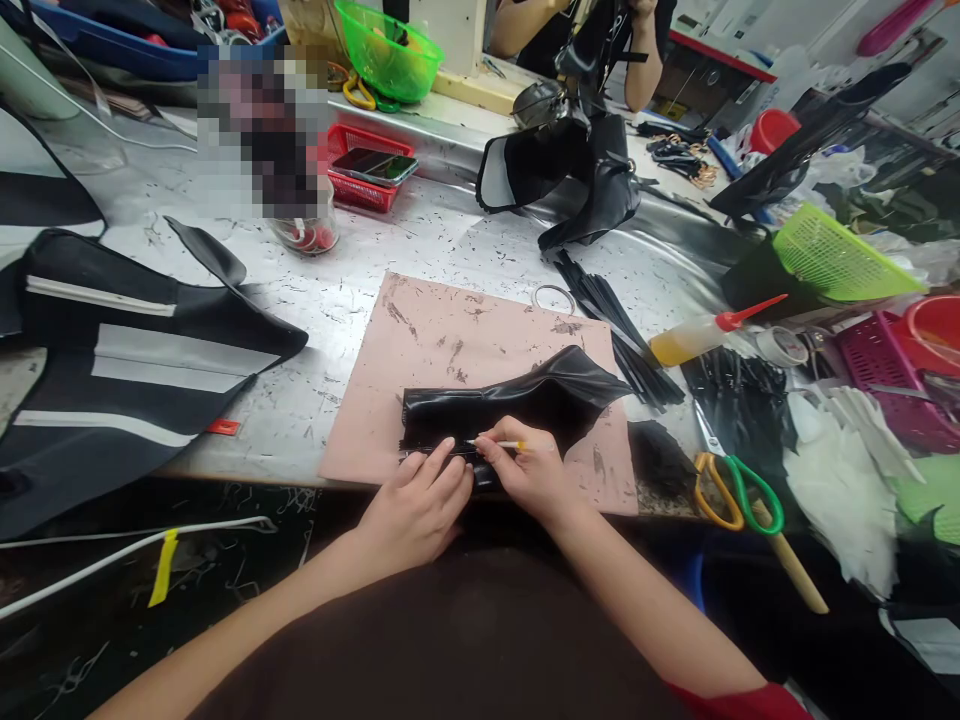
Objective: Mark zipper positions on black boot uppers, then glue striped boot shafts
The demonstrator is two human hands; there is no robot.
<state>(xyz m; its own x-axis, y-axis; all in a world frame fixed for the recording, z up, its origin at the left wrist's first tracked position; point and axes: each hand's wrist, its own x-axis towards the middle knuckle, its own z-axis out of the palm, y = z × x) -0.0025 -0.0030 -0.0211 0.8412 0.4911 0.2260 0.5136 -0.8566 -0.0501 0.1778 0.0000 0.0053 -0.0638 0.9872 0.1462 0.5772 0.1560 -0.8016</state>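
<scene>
A glossy black leather-like piece (510, 395) lies folded on a pinkish work board (450, 320) at the table's front edge. My left hand (420, 505) presses its fingers onto the near edge of this piece, holding it; the thumb is largely hidden. Pinched between the fingers of my right hand (529, 470) is a slim pen-like tool (512, 444) with a pale shaft and some yellow. Its tip points left, close to my left fingertips, at the black piece. What the tip touches is too small to tell.
Black strips (619, 330), a glue bottle (686, 340) with a red nozzle and scissors (739, 490) lie to the right. Black panels with white strips (135, 350) spread at left. A phone (375, 165) rests on a red basket (364, 195). Another person (577, 40) works opposite.
</scene>
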